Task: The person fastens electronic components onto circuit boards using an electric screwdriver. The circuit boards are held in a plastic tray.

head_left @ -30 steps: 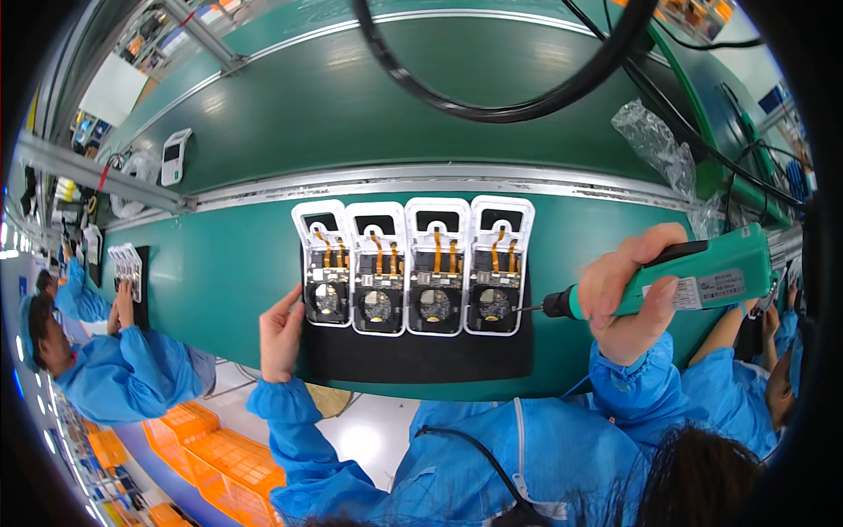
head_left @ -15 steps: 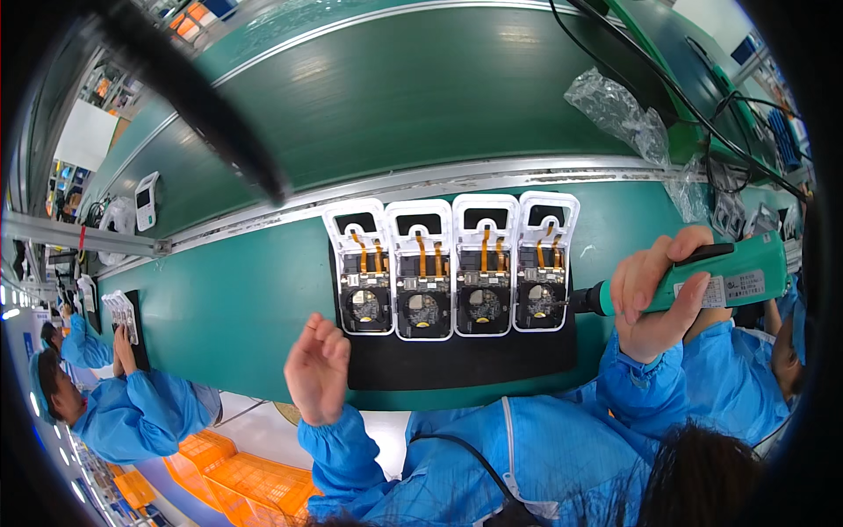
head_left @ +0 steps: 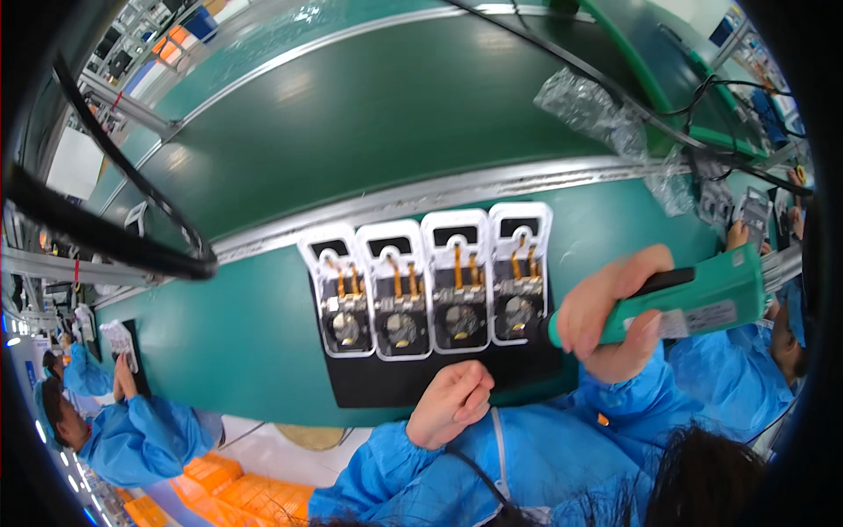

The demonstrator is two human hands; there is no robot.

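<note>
Several white device housings stand side by side on a black mat (head_left: pixel 378 386), their circuit boards and orange ribbon cables exposed. My right hand (head_left: pixel 606 307) is wrapped round a green electric screwdriver (head_left: pixel 716 303). Its dark tip points left at the lower right edge of the rightmost housing (head_left: pixel 520 281); whether it touches a screw I cannot tell. My left hand (head_left: pixel 452 402) is closed just below the third housing (head_left: pixel 458 294), over the mat's front edge. The fingertips are pressed together, and anything between them is hidden.
Beyond a metal rail (head_left: pixel 421 195) runs a dark green conveyor belt (head_left: pixel 351 114). Clear plastic bags (head_left: pixel 584 105) and black cables lie at the back right. A co-worker (head_left: pixel 140 430) sits at the left, hands near another housing. A blurred black cable (head_left: pixel 105 233) crosses the left.
My left hand has moved right, from the mat's left side to below the third housing, and its fingers have closed. The screwdriver stays by the rightmost housing. The whole view has shifted slightly.
</note>
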